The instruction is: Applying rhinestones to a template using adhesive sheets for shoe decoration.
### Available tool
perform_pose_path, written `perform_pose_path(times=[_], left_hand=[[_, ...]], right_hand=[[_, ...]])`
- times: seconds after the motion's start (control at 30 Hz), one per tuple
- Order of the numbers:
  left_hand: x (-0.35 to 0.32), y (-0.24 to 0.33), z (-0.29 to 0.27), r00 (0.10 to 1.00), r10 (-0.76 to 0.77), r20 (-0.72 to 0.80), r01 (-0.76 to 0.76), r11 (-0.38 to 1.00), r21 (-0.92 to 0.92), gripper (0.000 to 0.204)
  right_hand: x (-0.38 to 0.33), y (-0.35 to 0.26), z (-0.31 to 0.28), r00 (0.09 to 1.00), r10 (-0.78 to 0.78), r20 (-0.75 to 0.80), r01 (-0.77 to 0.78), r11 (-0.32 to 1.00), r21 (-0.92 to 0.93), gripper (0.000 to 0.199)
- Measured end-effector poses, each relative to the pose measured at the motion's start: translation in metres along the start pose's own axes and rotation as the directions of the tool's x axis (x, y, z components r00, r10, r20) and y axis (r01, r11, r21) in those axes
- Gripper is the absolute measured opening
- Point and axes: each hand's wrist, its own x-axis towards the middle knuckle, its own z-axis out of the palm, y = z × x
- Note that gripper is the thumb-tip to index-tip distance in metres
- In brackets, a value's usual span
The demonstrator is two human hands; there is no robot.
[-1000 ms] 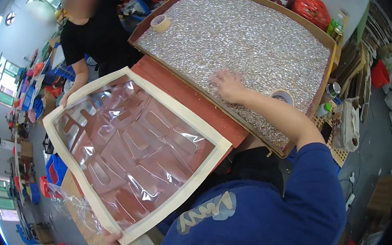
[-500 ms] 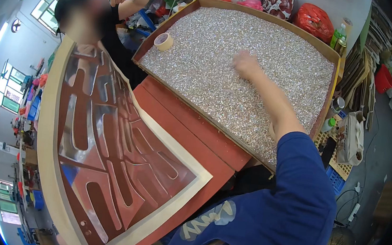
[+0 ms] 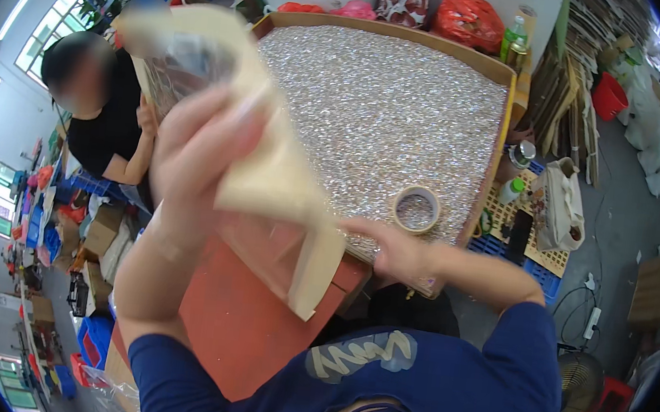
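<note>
Left hand (image 3: 199, 152): raised close to the camera, fingers (image 3: 222, 118) curled around the near edge of a cream-framed sheet (image 3: 269, 175), which it holds lifted and tilted above the bench (image 3: 244, 334); the grip is blurred, and the thumb cannot be seen. Cream-framed sheet: upper end soft and out of focus, a clear glossy film visible inside the frame near the top, lower corner hanging over the red-brown bench surface; its inner face is mostly turned away and cannot be read. Right hand (image 3: 394, 249): low at the near edge of the wide tray of silvery granules (image 3: 373, 106), fingers reaching left toward the lower part of the sheet; their tips are hidden behind it, so whether they pinch it or only touch it cannot be told. Roll of tape (image 3: 416, 209): lying flat on the granules, just beyond the right hand, apart from it. Tray: wooden rim, its left part covered by the lifted sheet. Another person (image 3: 102, 114) in a black top: at the far left of the tray, partly hidden by the sheet and the left hand. Bottles (image 3: 518, 173): small, beside the tray's right rim, detail too small to tell. Red bags (image 3: 470, 20): beyond the tray's far edge
</note>
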Motion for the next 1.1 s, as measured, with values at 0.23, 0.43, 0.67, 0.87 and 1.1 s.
perform_pose_path(times=[0.23,0.43,0.67,0.87,1.1], left_hand=[[0.093,-0.08,0.165,0.625,-0.769,0.131,0.523,0.288,-0.802,0.026],[-0.018,-0.122,0.209,0.794,-0.541,0.278,0.541,0.837,0.083,0.049],[-0.172,-0.155,0.204,0.471,-0.785,0.402,0.507,0.614,0.604,0.064],[-0.198,-0.155,0.208,0.351,-0.849,0.395,0.511,0.527,0.679,0.07],[-0.205,-0.153,0.212,0.417,-0.834,0.362,0.458,0.536,0.709,0.074]], right_hand=[[0.027,-0.002,-0.022,0.707,0.352,-0.613,-0.366,0.924,0.109,0.038],[0.023,0.12,-0.138,0.463,0.53,-0.71,-0.402,0.84,0.365,0.018],[0.024,0.167,-0.18,0.376,0.585,-0.719,-0.72,0.673,0.171,0.017],[-0.018,0.071,-0.085,0.843,0.295,-0.449,-0.535,0.533,-0.656,0.029],[-0.06,0.055,-0.038,0.988,0.151,-0.038,-0.105,0.463,-0.88,0.022]])
